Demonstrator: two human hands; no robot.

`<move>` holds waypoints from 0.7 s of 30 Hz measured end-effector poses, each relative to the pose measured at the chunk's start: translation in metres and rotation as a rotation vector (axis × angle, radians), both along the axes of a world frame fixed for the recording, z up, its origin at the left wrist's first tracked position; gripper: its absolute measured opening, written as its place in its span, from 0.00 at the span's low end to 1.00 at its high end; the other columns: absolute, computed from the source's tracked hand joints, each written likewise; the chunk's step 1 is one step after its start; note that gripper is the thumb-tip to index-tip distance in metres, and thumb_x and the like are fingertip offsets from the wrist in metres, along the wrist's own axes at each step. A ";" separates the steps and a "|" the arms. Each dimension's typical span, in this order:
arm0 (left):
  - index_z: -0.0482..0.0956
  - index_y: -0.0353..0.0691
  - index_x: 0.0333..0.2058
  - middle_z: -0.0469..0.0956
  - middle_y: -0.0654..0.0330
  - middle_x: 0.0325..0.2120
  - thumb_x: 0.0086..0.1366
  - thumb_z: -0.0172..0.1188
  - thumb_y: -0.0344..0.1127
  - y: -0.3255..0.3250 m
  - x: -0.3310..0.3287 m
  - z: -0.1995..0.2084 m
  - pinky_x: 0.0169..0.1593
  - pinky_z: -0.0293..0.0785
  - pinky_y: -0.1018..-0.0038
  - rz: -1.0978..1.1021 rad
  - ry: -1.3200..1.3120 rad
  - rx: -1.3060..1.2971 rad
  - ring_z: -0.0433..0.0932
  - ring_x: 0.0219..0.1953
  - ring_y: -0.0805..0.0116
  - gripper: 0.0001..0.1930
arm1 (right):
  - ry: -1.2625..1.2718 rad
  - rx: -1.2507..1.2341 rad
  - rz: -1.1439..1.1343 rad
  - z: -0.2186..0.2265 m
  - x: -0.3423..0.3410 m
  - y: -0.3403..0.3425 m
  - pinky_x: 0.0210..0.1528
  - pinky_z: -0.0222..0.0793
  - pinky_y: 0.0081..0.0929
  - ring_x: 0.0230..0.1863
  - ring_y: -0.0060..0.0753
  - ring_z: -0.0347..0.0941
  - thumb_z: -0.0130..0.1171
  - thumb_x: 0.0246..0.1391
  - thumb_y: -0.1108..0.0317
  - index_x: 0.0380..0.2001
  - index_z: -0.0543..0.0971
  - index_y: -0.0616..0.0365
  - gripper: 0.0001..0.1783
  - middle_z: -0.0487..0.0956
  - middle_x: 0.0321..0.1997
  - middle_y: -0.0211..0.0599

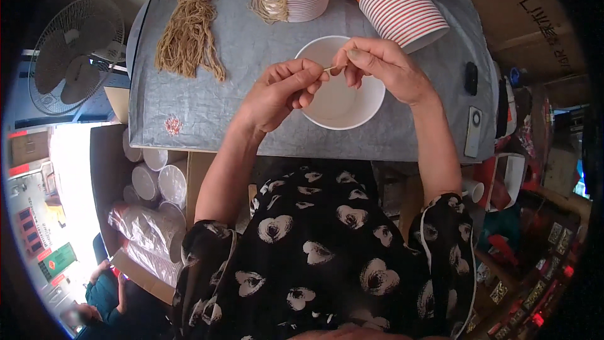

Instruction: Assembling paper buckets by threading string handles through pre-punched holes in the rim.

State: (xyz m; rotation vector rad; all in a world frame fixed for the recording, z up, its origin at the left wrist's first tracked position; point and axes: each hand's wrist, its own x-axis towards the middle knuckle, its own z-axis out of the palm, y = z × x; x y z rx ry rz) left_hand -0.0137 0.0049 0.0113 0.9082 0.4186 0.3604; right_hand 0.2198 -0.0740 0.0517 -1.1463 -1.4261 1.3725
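Observation:
Above a white round tub [343, 108], my two hands meet with a thin tan string [330, 68] between them. Thumb and fingertips of my left hand [277, 91] pinch one part of the string. My right hand [393, 72] is closed by the tub's far right rim, its fingertips on the other part; its curled fingers partly hide the grip. The tub stands open side up on the grey-covered table [239, 135]. At the table's far left lies a loose bundle of tan strings [192, 25].
Behind the tub stand a stack of orange-and-white tubs [302, 0] with strings on it and a tilted stack [402, 12]. Small red-white bits [173, 126], a white handheld device [473, 132] and a black object [470, 79] lie around. Left are a fan [78, 56], a box [141, 267] and a person [104, 293].

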 end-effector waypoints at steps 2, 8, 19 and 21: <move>0.83 0.39 0.40 0.76 0.72 0.24 0.74 0.57 0.42 -0.003 -0.002 -0.002 0.26 0.61 0.88 0.034 -0.007 -0.032 0.70 0.22 0.86 0.12 | 0.016 -0.024 -0.015 -0.001 -0.002 0.000 0.38 0.73 0.21 0.32 0.17 0.74 0.51 0.71 0.62 0.39 0.79 0.62 0.14 0.80 0.35 0.28; 0.83 0.38 0.41 0.76 0.72 0.24 0.74 0.57 0.42 -0.014 -0.012 -0.001 0.26 0.61 0.88 0.108 -0.013 -0.026 0.70 0.22 0.86 0.13 | -0.049 0.031 0.031 -0.003 -0.013 0.011 0.40 0.72 0.18 0.35 0.16 0.73 0.57 0.67 0.63 0.40 0.79 0.62 0.12 0.80 0.39 0.30; 0.81 0.35 0.45 0.79 0.68 0.26 0.74 0.58 0.37 -0.031 -0.026 -0.003 0.26 0.65 0.87 0.298 0.042 0.034 0.74 0.23 0.83 0.11 | -0.098 0.069 0.096 0.000 -0.025 0.020 0.37 0.73 0.17 0.33 0.14 0.73 0.60 0.65 0.66 0.39 0.79 0.62 0.09 0.81 0.37 0.29; 0.81 0.35 0.45 0.80 0.67 0.27 0.73 0.58 0.37 -0.026 -0.026 -0.001 0.26 0.67 0.86 0.292 0.095 0.102 0.76 0.23 0.83 0.11 | -0.110 0.074 0.067 0.001 -0.024 0.019 0.37 0.73 0.17 0.33 0.14 0.73 0.59 0.65 0.66 0.39 0.79 0.62 0.09 0.80 0.37 0.30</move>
